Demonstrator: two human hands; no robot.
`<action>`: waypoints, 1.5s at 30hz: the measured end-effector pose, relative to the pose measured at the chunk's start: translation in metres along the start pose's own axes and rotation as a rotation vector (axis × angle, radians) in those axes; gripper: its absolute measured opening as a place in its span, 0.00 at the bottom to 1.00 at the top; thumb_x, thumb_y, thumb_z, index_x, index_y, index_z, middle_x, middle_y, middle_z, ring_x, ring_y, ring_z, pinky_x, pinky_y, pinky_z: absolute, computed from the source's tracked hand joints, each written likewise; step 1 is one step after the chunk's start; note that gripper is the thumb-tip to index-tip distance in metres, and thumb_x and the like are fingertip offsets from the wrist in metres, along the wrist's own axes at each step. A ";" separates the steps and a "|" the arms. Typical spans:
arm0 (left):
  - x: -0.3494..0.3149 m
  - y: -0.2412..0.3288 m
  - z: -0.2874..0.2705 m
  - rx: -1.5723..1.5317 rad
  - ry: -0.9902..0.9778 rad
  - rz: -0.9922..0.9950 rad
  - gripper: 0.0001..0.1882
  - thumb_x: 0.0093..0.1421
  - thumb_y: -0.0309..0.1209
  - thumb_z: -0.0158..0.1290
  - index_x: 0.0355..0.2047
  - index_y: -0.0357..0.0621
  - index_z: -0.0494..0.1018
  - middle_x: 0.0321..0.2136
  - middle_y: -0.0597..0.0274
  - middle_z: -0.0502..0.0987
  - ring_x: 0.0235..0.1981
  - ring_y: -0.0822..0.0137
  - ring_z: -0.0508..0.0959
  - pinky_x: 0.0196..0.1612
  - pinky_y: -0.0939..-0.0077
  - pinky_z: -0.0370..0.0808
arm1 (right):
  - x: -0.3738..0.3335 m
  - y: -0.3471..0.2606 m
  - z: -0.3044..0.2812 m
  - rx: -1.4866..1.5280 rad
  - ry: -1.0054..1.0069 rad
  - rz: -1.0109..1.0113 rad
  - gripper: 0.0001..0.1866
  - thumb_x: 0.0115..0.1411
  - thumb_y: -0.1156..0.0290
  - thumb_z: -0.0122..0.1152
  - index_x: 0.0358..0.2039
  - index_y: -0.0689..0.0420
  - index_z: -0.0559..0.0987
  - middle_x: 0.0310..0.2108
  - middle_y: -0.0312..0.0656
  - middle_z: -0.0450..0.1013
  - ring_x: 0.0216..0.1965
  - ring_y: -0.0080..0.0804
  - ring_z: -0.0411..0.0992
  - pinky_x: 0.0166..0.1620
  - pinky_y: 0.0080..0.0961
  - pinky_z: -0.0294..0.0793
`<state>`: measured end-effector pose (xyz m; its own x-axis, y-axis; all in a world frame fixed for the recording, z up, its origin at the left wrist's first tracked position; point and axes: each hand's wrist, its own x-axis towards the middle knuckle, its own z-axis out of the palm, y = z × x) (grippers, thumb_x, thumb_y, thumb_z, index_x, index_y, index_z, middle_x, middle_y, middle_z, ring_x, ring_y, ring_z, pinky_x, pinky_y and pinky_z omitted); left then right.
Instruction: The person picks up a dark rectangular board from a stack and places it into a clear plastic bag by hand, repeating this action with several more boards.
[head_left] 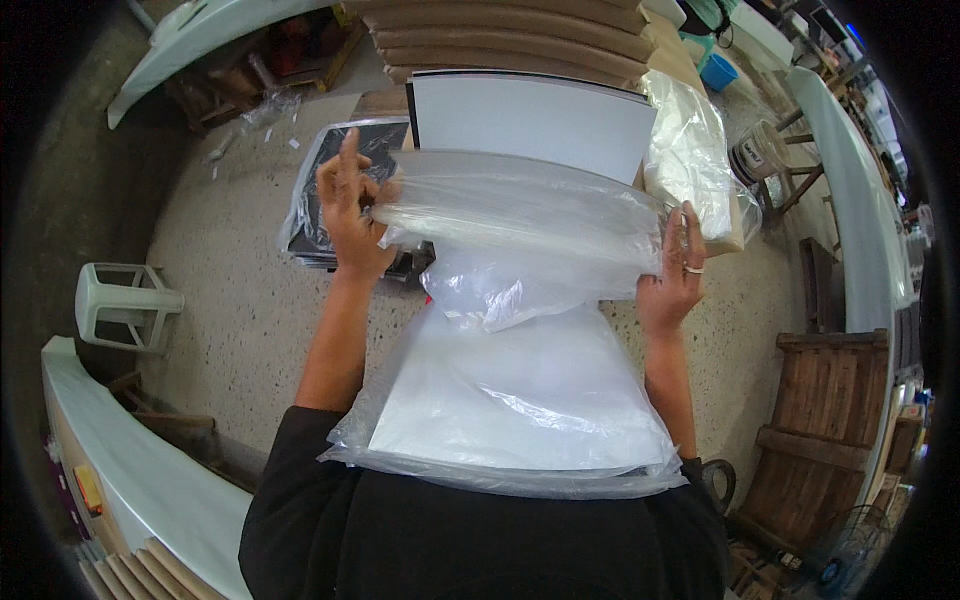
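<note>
A clear plastic bag [520, 215] is stretched from side to side between my two hands. Its left end is pinched by my left hand [355, 215], whose index finger points up. My right hand [673, 280], with a ring on one finger, grips the other end. Just beyond the bag stands a white panel [530, 120] with a dark edge; the bag overlaps its lower part, so I cannot tell whether the panel is inside. Across my lap lies a white flat stack in clear plastic [510, 390], partly covered by a loose fold of film.
Stacked brown cardboard [500, 35] rises behind the panel. Plastic-wrapped dark panels [310, 200] are piled at left, and a bundle of clear bags [690, 150] sits at right. A white stool [125, 305] stands far left; a wooden pallet [815, 430] leans at right.
</note>
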<state>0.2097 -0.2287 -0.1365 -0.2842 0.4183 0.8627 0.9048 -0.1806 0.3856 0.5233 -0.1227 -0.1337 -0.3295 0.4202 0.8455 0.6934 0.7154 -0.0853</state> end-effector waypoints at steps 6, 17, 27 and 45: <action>0.005 -0.007 0.021 -0.228 -0.206 -0.191 0.28 0.51 0.31 0.51 0.54 0.47 0.59 0.33 0.59 0.63 0.35 0.66 0.67 0.39 0.75 0.66 | 0.021 -0.009 0.005 0.314 -0.039 0.164 0.40 0.37 0.92 0.42 0.55 0.53 0.59 0.53 0.45 0.59 0.51 0.39 0.62 0.48 0.27 0.64; -0.018 0.021 0.009 -0.477 -0.004 -0.111 0.13 0.51 0.25 0.48 0.39 0.39 0.71 0.28 0.61 0.69 0.31 0.69 0.68 0.36 0.80 0.66 | -0.005 -0.010 -0.024 0.338 0.155 0.293 0.27 0.42 0.86 0.51 0.46 0.57 0.69 0.40 0.48 0.69 0.42 0.37 0.68 0.46 0.28 0.66; -0.032 0.005 -0.032 -0.759 -0.655 -0.615 0.05 0.50 0.25 0.50 0.29 0.38 0.70 0.25 0.59 0.75 0.25 0.72 0.74 0.27 0.79 0.70 | 0.040 0.041 -0.069 1.447 -0.742 0.990 0.19 0.48 0.72 0.57 0.42 0.62 0.70 0.21 0.32 0.68 0.12 0.11 0.59 0.18 0.08 0.59; -0.095 0.018 -0.081 -0.502 -0.460 -0.728 0.06 0.48 0.26 0.52 0.28 0.40 0.70 0.23 0.60 0.74 0.24 0.69 0.73 0.25 0.76 0.69 | -0.157 0.043 0.024 1.352 -0.664 1.600 0.11 0.52 0.68 0.54 0.34 0.60 0.72 0.32 0.40 0.70 0.32 0.28 0.69 0.34 0.22 0.70</action>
<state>0.2273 -0.3439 -0.1853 -0.4704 0.8616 0.1909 0.2895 -0.0537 0.9557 0.5894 -0.1446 -0.2830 -0.4125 0.7501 -0.5168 -0.1103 -0.6043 -0.7891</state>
